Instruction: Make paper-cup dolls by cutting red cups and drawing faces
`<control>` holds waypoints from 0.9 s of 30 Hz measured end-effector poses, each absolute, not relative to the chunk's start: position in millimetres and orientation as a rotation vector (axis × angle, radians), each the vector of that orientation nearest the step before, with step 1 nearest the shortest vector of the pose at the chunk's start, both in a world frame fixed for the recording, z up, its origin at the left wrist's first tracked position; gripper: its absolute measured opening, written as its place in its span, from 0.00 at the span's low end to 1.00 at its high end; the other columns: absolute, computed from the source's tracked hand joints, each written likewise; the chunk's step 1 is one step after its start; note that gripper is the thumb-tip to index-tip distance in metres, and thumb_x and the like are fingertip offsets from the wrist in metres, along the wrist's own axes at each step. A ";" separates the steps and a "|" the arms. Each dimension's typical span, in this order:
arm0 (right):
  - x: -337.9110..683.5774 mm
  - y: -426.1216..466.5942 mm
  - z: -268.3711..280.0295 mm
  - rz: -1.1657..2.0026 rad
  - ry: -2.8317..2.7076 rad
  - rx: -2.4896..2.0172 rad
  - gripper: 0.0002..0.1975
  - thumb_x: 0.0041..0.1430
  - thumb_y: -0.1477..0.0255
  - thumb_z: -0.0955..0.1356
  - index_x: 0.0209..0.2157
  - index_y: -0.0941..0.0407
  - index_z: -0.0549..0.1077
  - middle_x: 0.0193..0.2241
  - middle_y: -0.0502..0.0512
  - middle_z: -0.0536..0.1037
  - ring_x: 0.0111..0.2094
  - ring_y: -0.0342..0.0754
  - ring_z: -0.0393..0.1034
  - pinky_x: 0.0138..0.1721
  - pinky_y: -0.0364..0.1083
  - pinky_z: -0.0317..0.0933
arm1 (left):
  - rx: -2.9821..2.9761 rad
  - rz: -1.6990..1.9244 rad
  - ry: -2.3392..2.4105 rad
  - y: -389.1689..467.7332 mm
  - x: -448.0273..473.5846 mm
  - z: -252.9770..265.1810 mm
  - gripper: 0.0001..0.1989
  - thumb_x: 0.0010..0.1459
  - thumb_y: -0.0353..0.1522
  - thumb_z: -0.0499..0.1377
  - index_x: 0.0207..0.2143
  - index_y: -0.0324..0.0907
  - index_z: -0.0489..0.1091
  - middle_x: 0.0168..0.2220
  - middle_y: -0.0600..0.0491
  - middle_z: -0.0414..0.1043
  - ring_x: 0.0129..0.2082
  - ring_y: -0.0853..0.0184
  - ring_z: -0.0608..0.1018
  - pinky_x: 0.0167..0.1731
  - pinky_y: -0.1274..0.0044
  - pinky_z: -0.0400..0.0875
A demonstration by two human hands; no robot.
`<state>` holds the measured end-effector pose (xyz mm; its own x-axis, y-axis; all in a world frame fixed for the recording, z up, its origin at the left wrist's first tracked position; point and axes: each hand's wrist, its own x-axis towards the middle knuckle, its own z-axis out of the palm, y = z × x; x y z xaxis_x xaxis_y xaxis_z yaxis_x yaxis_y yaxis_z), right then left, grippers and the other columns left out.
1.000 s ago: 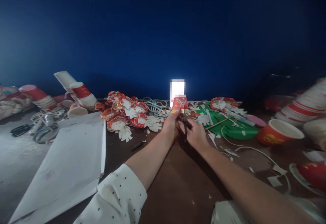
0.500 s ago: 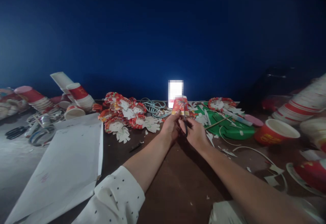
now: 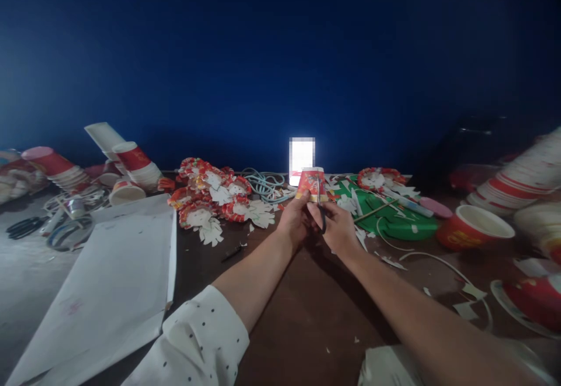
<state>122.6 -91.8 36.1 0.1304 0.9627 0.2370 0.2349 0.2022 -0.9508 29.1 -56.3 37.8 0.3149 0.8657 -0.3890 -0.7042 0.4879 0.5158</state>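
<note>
My left hand (image 3: pixel 297 217) is closed on a small red patterned paper cup (image 3: pixel 310 182), held upside down above the table. In my right hand (image 3: pixel 336 226) is a pair of scissors (image 3: pixel 323 216) with dark handles. Their blades point up against the cup's right side; whether they are parted I cannot tell. Both hands are close together, the right fingers almost touching the left. Behind the cup stands a bright, blurred-out screen (image 3: pixel 301 152).
Red-rimmed paper cutouts (image 3: pixel 210 190) are heaped left of my hands, beside a white flat box (image 3: pixel 118 281). To the right are a green sheet (image 3: pixel 390 216), a red paper cup (image 3: pixel 475 228) and a stack of cups (image 3: pixel 512 178). Paper scraps litter the table (image 3: pixel 298 321).
The cup and the scissors have shifted slightly to the right and down, with both hands still holding them. The rest of the scene has barely moved.
</note>
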 end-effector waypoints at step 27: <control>124.7 -87.7 27.1 0.832 -1.470 -1.281 0.18 0.51 0.55 0.68 0.31 0.57 0.75 0.24 0.52 0.76 0.26 0.47 0.69 0.27 0.43 0.62 | 0.261 1.272 0.677 -42.7 19.0 44.9 0.06 0.54 0.26 0.59 0.25 0.36 0.67 0.18 0.55 0.67 0.17 0.75 0.70 0.21 0.83 0.67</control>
